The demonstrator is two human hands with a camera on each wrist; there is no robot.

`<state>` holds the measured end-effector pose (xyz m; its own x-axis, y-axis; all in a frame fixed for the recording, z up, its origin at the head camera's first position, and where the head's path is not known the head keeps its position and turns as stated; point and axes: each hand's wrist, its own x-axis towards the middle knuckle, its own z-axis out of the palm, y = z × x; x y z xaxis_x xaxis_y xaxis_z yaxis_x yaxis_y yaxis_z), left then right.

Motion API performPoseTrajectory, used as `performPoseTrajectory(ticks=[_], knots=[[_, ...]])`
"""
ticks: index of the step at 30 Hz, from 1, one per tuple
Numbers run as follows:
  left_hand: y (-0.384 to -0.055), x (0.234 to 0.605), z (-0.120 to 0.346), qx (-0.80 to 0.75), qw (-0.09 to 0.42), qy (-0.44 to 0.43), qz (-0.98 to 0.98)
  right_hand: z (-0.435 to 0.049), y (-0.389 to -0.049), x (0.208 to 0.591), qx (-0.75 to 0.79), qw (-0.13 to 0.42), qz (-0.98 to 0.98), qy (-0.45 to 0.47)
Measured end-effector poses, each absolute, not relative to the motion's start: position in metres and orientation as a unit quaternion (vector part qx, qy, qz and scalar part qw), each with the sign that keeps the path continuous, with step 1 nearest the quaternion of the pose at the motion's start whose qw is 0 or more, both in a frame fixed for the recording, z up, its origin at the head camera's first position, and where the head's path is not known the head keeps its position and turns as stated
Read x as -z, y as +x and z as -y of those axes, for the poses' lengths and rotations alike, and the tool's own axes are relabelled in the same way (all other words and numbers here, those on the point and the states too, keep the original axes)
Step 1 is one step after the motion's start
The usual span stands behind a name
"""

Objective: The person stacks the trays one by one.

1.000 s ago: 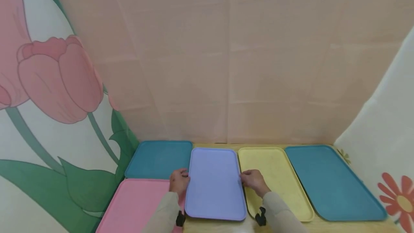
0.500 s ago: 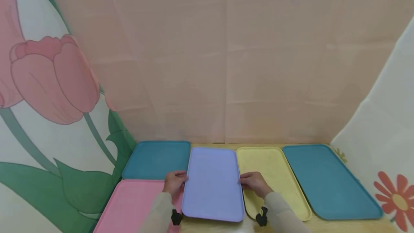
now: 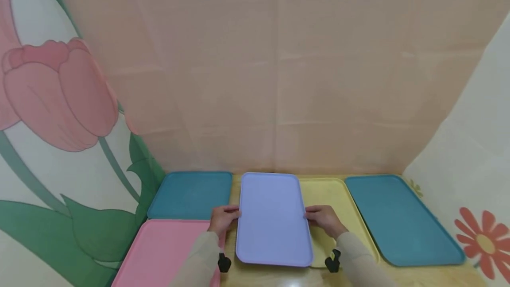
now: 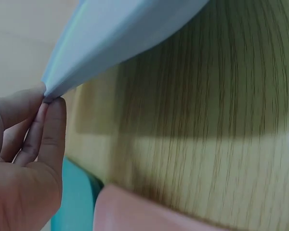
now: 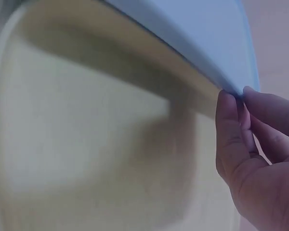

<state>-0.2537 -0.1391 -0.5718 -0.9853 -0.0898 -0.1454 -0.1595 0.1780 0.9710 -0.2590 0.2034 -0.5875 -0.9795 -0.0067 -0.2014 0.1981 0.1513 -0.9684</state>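
A lavender tray is held up off the table between both hands, its long sides running away from me. My left hand pinches its left rim, thumb above and fingertips beneath, as the left wrist view shows. On the opposite rim, my right hand pinches in the same way, over the yellow tray. The lavender tray overlaps the left part of the yellow one in the head view. Its shadow falls on the wooden table and, in the right wrist view, across the yellow tray.
At the left, a pink tray lies in front of a teal tray. Another teal tray lies at the far right. A beige cloth hangs behind the table, with flower-printed walls at either side.
Both hands have lifted the lavender tray and carried it to the right, from beside the yellow tray to partly over it. Bare wood now shows along its left side.
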Motion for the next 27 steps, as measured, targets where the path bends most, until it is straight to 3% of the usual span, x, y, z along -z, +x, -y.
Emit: performPoseTrajectory(ticks=[11, 15, 27], knots=[[-0.259, 0.578, 0.099, -0.68, 0.048, -0.017, -0.731, -0.246, -0.255, 0.577, 0.616, 0.069, -0.782, 0.072], [-0.248, 0.563, 0.087, -0.685, 0.047, -0.003, -0.727, -0.256, -0.254, 0.574, 0.605, 0.067, -0.79, 0.075], [-0.257, 0.579, 0.045, -0.679, 0.051, -0.041, -0.731, -0.292, -0.254, 0.569, 0.564, 0.07, -0.819, 0.078]])
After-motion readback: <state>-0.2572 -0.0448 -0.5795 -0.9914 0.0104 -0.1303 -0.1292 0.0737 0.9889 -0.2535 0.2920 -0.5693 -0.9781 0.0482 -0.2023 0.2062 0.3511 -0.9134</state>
